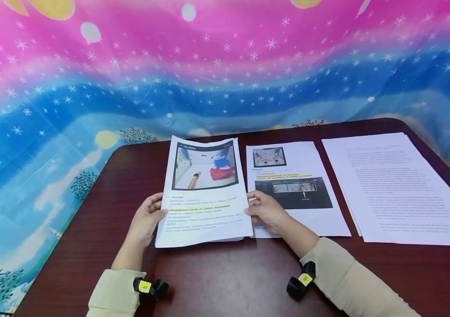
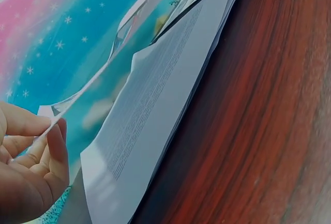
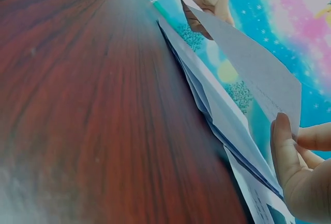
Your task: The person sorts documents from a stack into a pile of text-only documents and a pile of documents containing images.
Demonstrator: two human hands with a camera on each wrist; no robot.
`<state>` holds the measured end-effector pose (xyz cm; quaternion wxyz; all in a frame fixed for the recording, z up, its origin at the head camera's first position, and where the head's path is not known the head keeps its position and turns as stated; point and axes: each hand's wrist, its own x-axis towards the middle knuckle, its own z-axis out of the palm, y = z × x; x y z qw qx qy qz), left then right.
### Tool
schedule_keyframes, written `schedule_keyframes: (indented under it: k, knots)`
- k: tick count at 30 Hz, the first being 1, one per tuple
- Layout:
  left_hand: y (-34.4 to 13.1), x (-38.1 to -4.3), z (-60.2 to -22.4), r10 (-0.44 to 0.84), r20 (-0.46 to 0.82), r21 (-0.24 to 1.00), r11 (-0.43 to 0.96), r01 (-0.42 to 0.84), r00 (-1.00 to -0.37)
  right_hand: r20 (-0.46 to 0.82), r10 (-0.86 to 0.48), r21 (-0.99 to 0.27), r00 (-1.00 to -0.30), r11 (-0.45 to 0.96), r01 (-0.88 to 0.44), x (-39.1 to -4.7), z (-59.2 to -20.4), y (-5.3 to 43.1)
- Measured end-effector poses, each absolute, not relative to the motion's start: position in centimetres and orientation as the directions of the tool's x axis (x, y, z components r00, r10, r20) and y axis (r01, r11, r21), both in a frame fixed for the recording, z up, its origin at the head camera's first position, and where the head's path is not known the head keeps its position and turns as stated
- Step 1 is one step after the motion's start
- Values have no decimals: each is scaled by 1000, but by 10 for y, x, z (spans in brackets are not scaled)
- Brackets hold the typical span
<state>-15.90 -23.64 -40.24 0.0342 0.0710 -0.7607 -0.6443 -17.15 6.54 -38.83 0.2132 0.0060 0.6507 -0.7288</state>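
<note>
A printed sheet of paper with a large photo at its top and a yellow-highlighted line is held up between both hands. My left hand pinches its left edge between thumb and fingers. On the opposite edge, my right hand grips the paper the same way. Both wrist views show the sheet raised and slightly bowed, apart from a stack of papers lying beneath it on the table. In the head view the held sheet hides nearly all of that stack.
Right of the held sheet lies another printed page with two pictures, its left edge partly covered. Farther right is a pile of text pages. The dark reddish wooden table stands against a colourful patterned cloth.
</note>
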Motion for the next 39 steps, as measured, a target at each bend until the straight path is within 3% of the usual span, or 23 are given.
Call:
schedule_keyframes:
  k: [4,17,39]
  knots:
    - [-235,-161,-406,-156,-65,984,153,-90,-986,-278,-287,-952,-917,-48,304,-171,-386,71]
    - [-202,-150,-367,-135,-145,984,82,-157,-980,-247,-260,-967,-934,2,255,-169,-379,88]
    - [-171,-158,-367,-41,-90,996,24,-91,-995,-186,-218,-982,-958,11,188,-159,-374,128]
